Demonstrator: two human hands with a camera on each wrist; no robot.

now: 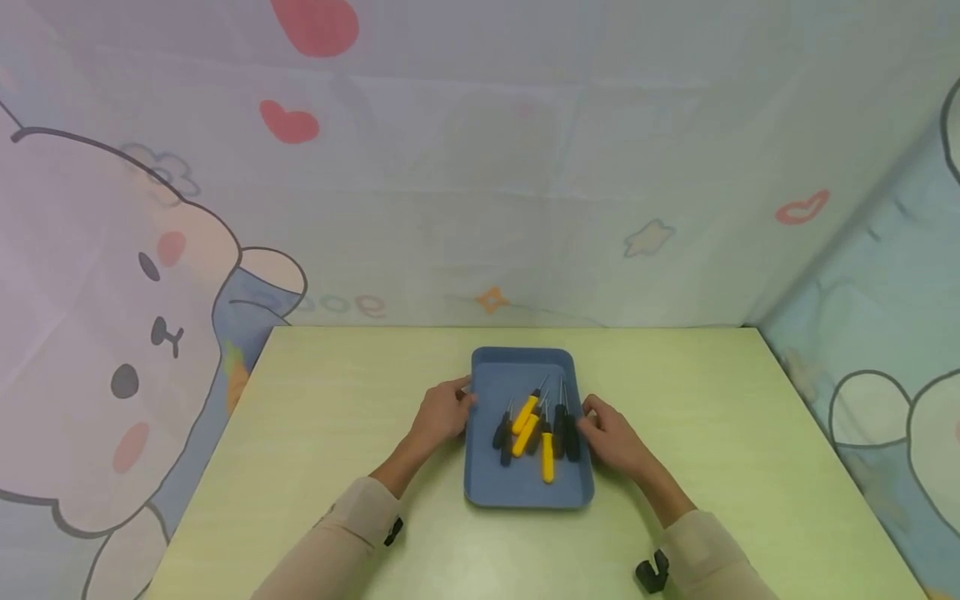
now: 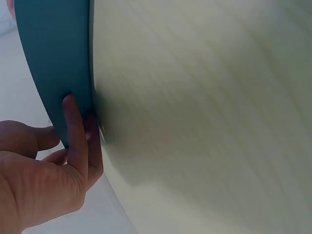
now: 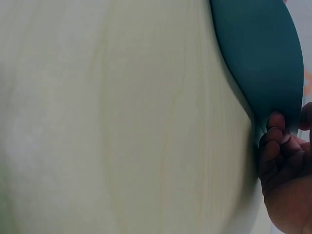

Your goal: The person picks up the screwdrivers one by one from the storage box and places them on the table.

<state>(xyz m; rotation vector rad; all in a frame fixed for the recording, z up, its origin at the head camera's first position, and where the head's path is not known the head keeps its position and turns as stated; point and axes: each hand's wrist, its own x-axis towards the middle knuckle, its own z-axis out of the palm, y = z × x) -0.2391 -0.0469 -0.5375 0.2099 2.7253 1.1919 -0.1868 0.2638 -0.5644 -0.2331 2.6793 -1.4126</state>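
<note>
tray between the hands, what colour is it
The tray is a muted blue; it shows best in the head view.

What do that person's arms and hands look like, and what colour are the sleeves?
The left hand and right hand are bare. The left sleeve and right sleeve are pale beige and end before the wrists. A little black piece shows beside each sleeve; I can't tell what it is.

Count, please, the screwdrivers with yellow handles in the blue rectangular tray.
3. In the blue rectangular tray, one yellow-handled screwdriver lies farthest back, a second one just nearer, and a third one nearest, rightmost. I see no others.
</note>
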